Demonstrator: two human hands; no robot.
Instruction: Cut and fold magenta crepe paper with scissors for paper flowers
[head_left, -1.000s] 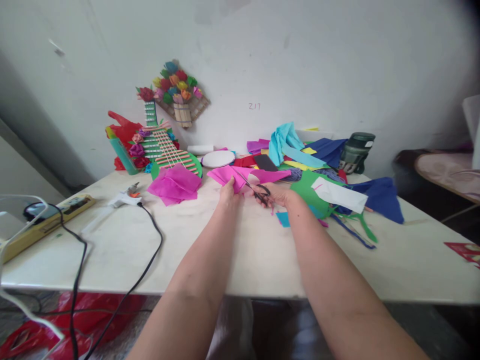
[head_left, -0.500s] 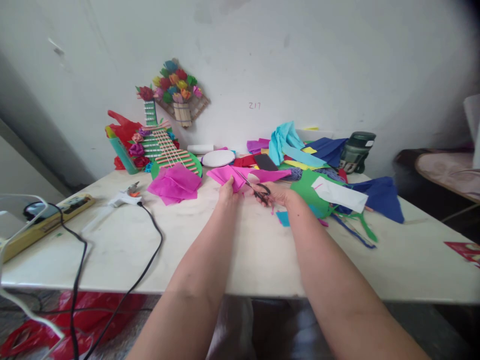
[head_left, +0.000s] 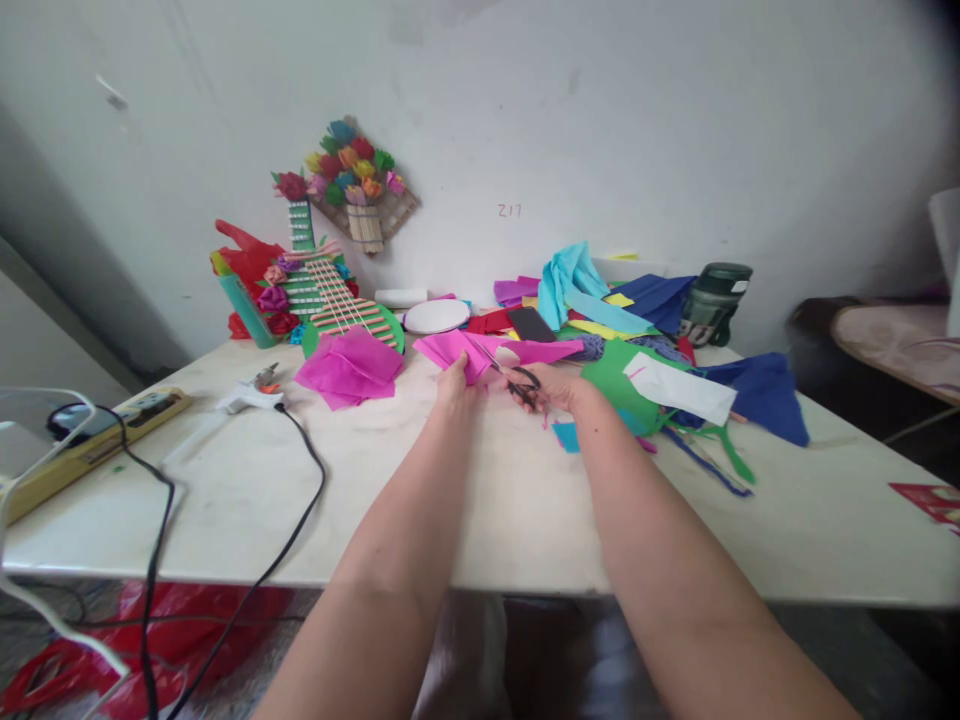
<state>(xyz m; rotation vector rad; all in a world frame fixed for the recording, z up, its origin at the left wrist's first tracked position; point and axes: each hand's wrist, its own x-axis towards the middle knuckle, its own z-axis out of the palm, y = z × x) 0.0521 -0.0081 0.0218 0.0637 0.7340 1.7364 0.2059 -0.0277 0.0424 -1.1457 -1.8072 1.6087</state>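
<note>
Over the middle of the table, my left hand [head_left: 454,384] pinches a bright pink sheet [head_left: 546,349] near its lower edge. My right hand [head_left: 546,387] is closed around the black handles of a pair of scissors [head_left: 525,384]. The scissor blades point up and left, lying against the pink sheet close to my left fingertips. A second pink piece [head_left: 351,369] lies to the left, at the foot of a green guitar-shaped craft [head_left: 330,300]. Small pink scraps are near my right fingers.
A glue gun [head_left: 255,395] with a black cord and a power strip [head_left: 97,450] are at left. Coloured sheets [head_left: 626,385], a phone [head_left: 531,323] and a dark green bottle [head_left: 716,303] stand or lie at the back right. A round white piece [head_left: 436,317] is behind.
</note>
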